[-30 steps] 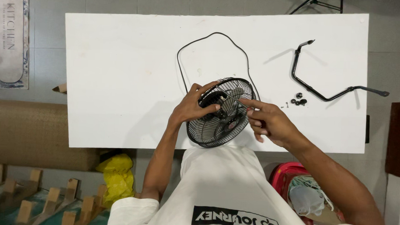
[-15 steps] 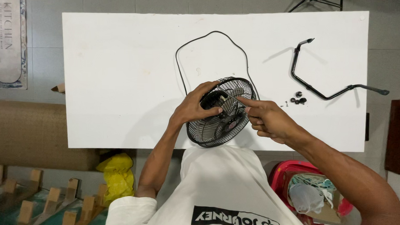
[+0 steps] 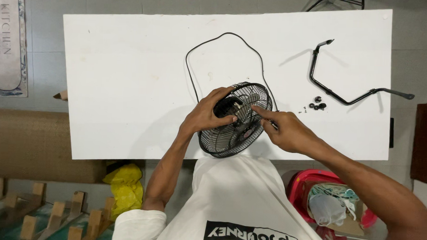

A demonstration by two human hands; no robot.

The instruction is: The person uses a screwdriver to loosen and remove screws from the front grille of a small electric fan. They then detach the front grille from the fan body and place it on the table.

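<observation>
A small black fan with a wire cage (image 3: pixel 232 135) rests tilted near the front edge of the white table (image 3: pixel 130 65). My left hand (image 3: pixel 208 113) grips the cage and the motor housing at its back. My right hand (image 3: pixel 286 129) holds a thin screwdriver (image 3: pixel 263 117) whose tip reaches into the back of the fan. The fan's black power cord (image 3: pixel 226 37) loops away across the table behind it.
A bent black metal stand bracket (image 3: pixel 340 93) lies at the right of the table, with a few small black knobs and screws (image 3: pixel 317 104) beside it. On the floor sit a red basket (image 3: pixel 331 204), a yellow bag (image 3: pixel 123 188) and wooden racks (image 3: pixel 54 218).
My right hand has shifted slightly left and closed tighter on the screwdriver, bringing its tip deeper toward the fan's back. My left hand keeps its hold on the fan.
</observation>
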